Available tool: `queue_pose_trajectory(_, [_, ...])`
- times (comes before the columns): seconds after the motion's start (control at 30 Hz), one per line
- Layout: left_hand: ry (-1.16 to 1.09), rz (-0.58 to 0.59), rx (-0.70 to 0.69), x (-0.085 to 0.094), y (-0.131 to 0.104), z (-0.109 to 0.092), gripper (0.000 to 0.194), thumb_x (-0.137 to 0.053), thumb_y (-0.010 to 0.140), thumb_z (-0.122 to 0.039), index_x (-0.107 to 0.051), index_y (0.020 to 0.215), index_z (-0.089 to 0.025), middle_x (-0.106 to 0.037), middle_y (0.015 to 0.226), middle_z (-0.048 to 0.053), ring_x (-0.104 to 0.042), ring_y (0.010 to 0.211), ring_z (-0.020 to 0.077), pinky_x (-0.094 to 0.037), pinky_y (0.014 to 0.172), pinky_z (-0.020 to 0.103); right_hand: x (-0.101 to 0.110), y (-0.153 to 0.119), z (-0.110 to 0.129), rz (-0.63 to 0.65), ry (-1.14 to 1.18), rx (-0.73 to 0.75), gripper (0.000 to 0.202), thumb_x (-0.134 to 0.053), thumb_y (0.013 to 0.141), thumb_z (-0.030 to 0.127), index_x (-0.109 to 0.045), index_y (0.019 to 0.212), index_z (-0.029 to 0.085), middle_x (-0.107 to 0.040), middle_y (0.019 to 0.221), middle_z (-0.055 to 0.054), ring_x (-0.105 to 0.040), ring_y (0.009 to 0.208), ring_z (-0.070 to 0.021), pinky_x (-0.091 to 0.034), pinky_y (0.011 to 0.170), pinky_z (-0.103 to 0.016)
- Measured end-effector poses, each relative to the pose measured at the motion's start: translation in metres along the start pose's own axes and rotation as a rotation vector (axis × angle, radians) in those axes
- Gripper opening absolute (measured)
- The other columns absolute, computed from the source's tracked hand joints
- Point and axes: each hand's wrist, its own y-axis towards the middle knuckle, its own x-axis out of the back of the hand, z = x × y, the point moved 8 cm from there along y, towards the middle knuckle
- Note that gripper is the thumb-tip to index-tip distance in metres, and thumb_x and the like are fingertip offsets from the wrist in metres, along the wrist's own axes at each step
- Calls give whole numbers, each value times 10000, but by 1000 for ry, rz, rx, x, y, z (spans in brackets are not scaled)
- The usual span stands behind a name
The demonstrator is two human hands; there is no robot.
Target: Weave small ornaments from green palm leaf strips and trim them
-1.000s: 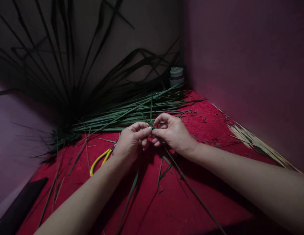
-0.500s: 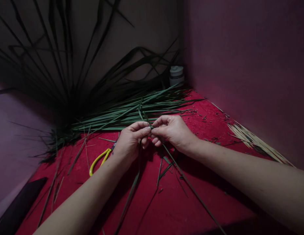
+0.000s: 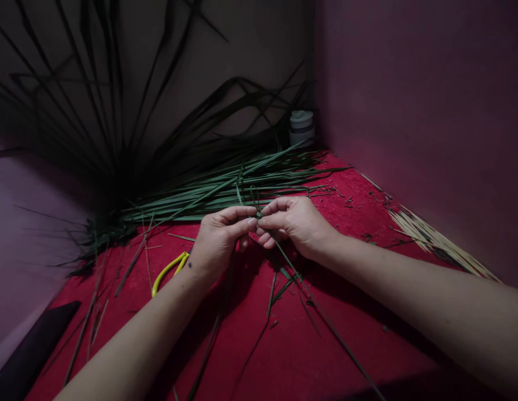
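Thin green leaf strips (image 3: 289, 262) run between my two hands, and a small loop of leaf stands up just above the fingertips. My left hand (image 3: 219, 234) pinches the strips between thumb and forefinger. Touching it from the other side, my right hand (image 3: 290, 223) pinches them at the same spot, where they cross or knot; the fingers hide how exactly. Long ends trail from the hands down toward the near edge. Beside my left wrist lie yellow-handled scissors or pliers (image 3: 169, 271), their working end hidden behind the hand.
Behind the hands lies a pile of long green leaves (image 3: 192, 197). A white lidded container (image 3: 301, 128) stands in the far corner. Pale thin sticks (image 3: 440, 242) lie along the right wall. A dark flat object (image 3: 39, 348) is at the left edge. Leaf scraps litter the red surface (image 3: 326, 356).
A small leaf loop now shows above the fingertips. My left hand has shifted slightly, covering more of the yellow-handled tool. The right hand stays nearly in place.
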Motion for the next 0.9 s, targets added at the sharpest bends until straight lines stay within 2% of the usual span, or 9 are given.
queue_pose_trajectory(0.1, [11, 11, -16, 1, 1, -1, 179, -751, 652, -165, -716, 827, -171, -645, 577, -19, -499, 406, 58, -391, 390, 168, -1, 1, -2, 26, 29, -8, 118, -588, 719, 10, -549, 734, 120, -626, 550, -28, -625, 466, -138, -530, 425, -212])
queue_pose_trajectory(0.33, [74, -44, -73, 1, -4, -5, 193, -754, 651, -176, -731, 842, -185, -651, 593, -21, -513, 449, 61, -428, 439, 177, -5, 3, -9, 94, 140, -39, 56, -602, 766, 87, -564, 735, 114, -655, 608, -58, -630, 473, -138, -535, 447, -221])
queue_pose_trajectory(0.53, [93, 24, -86, -7, -6, -7, 228, -726, 674, -165, -713, 902, -165, -622, 546, -32, -512, 437, 68, -423, 435, 186, -5, 1, -12, 89, 141, -32, 77, -643, 721, 127, -567, 725, 114, -649, 579, -45, -604, 445, -120, -500, 410, -187])
queue_pose_trajectory(0.63, [127, 69, -113, -9, -6, -9, 268, -709, 693, -172, -677, 957, -141, -611, 552, -31, -499, 431, 68, -410, 421, 190, -4, 0, -11, 61, 135, -19, 87, -647, 716, 141, -566, 700, 115, -642, 576, -39, -589, 436, -109, -475, 389, -175])
queue_pose_trajectory(0.73, [130, 91, -160, -12, -7, -13, 399, -688, 714, -167, -595, 1101, -145, -595, 593, -40, -511, 458, 70, -416, 432, 187, -4, -1, -10, 34, 131, -27, 76, -627, 740, 140, -564, 703, 118, -634, 573, -36, -575, 423, -105, -471, 389, -186])
queue_pose_trajectory(0.9, [174, 61, -205, -18, -11, -19, 499, -670, 723, -157, -482, 1186, -165, -542, 599, -66, -496, 455, 63, -408, 417, 170, -4, -1, -9, 15, 76, -43, 98, -589, 781, 140, -545, 696, 123, -614, 542, -28, -545, 390, -94, -429, 357, -171])
